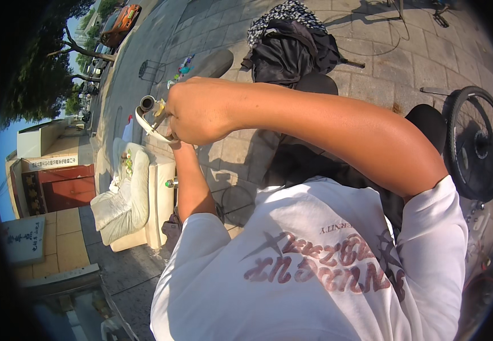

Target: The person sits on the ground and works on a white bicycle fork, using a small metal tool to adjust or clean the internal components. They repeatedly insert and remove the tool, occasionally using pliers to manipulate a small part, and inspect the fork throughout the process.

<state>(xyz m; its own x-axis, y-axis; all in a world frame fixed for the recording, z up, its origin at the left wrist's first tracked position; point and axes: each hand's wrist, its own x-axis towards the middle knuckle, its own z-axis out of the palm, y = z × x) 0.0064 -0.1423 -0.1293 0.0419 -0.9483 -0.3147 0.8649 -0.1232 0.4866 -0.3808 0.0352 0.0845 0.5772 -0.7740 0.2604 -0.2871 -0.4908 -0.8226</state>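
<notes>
My right arm reaches across my front, and my right hand (198, 111) is closed at the far left of my chest. At its fingers is a pale part with a hollow round end (147, 103) and a white curved strip (144, 126) bending below it; what kind of part it is I cannot tell. My left forearm (192, 182) comes up beneath the right hand. The left hand meets the same part there, mostly hidden behind the right one, so its fingers do not show.
A cream armchair (154, 213) stands left on the paving, a green-topped bottle (170, 183) beside it. Ahead lies a black bag or cloth bundle (283, 59). At right, near my knee, is a bicycle wheel (454, 133). Farther off are an orange car (120, 25) and trees.
</notes>
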